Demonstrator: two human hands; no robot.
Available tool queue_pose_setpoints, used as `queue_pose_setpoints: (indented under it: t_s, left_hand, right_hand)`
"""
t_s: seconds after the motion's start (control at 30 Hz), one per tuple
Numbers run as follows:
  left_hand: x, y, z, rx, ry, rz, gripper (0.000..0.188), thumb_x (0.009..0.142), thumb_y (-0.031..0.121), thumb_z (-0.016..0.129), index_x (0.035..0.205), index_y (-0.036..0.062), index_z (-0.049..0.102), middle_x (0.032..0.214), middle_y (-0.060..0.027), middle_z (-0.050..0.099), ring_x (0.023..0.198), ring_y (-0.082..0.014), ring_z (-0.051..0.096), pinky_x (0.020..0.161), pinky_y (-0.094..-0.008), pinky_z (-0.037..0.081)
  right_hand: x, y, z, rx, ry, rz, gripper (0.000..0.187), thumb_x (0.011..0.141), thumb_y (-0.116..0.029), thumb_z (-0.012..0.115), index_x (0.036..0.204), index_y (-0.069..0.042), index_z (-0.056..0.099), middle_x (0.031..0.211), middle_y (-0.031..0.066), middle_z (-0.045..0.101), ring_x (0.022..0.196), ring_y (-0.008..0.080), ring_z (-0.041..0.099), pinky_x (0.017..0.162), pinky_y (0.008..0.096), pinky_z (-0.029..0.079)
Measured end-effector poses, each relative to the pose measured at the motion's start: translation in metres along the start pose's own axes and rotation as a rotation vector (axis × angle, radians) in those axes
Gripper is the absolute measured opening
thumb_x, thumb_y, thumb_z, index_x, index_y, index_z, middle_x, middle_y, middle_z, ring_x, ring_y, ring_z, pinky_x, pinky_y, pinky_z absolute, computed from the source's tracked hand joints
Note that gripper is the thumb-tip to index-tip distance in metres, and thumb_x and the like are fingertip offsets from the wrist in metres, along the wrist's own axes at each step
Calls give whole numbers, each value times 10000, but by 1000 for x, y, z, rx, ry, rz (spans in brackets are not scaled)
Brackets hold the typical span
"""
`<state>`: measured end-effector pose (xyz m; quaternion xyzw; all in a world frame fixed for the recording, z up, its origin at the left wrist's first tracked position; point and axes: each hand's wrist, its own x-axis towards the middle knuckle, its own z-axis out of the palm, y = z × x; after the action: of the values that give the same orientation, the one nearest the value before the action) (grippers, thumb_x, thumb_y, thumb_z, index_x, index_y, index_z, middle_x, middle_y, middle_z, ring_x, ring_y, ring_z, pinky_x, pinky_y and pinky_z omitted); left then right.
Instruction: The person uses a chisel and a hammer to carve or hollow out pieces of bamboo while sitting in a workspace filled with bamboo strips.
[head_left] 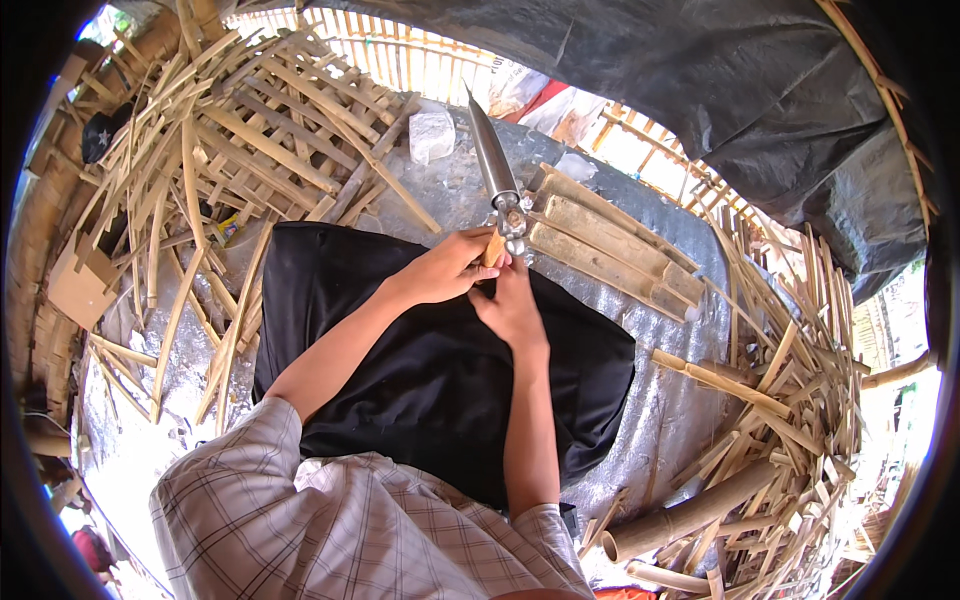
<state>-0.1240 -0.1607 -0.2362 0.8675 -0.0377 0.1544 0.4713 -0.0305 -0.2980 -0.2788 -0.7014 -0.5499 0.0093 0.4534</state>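
A large knife (487, 150) with a long, pointed, shiny blade and a light wooden handle stands out in front of me, its tip facing away. My left hand (445, 270) is closed round the handle. Close beside it, my right hand (512, 308) has its fingers bent up against the lower end of the knife, by a shiny rounded metal part; where exactly they grip is partly hidden. Both hands are above a black cloth (420, 370) spread over my lap.
Split bamboo pieces (600, 250) lie just beyond my hands. Bamboo strips are heaped at the left (290, 130) and the right (780, 430), near a thick bamboo pole (690, 512). A whitish block (432, 135) sits on the grey sheet (690, 350). Black sheeting (720, 90) hangs overhead.
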Motion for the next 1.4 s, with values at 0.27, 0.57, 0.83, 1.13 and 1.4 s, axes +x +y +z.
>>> queue_pose_setpoints:
  t_s: [0.27,0.57,0.83,1.13,1.4]
  left_hand:
    - [-3,-1,21,61,-37,25,249,896,-1,679,1135,17,611,1263,-150,604,1188,-333,594,1020,-404,482]
    - [-24,15,69,39,-300,-6,238,965,140,635,1185,60,591,1162,-143,593,1141,-358,591,984,-442,492]
    - [-30,37,75,1,-481,-177,263,910,142,687,1152,54,631,985,-137,641,877,-266,633,809,-383,496]
    - [-50,60,83,-1171,-138,-357,273,723,220,566,583,117,356,545,41,298,473,-59,260,467,-256,183]
    - [-50,38,68,-1057,6,-432,317,787,113,526,587,154,283,518,68,264,424,-45,232,431,-247,161]
  right_hand:
    - [-6,26,-33,187,-32,279,195,778,37,674,956,-18,730,1078,132,685,1012,338,660,891,400,524]
    - [2,22,-74,1633,-191,372,957,960,-768,295,1465,39,385,1247,316,604,1061,438,657,960,474,514]
    - [-27,22,-95,2160,-145,-212,349,1087,-390,466,1146,-47,434,645,-15,549,630,121,561,641,311,436]
    - [-33,8,-96,1726,266,-241,513,871,-358,786,1284,-157,556,1104,-63,604,1197,222,540,1111,436,385]
    - [-14,-16,-59,1465,479,204,491,1004,-361,634,1314,14,569,1304,139,642,1259,276,601,1024,421,546]
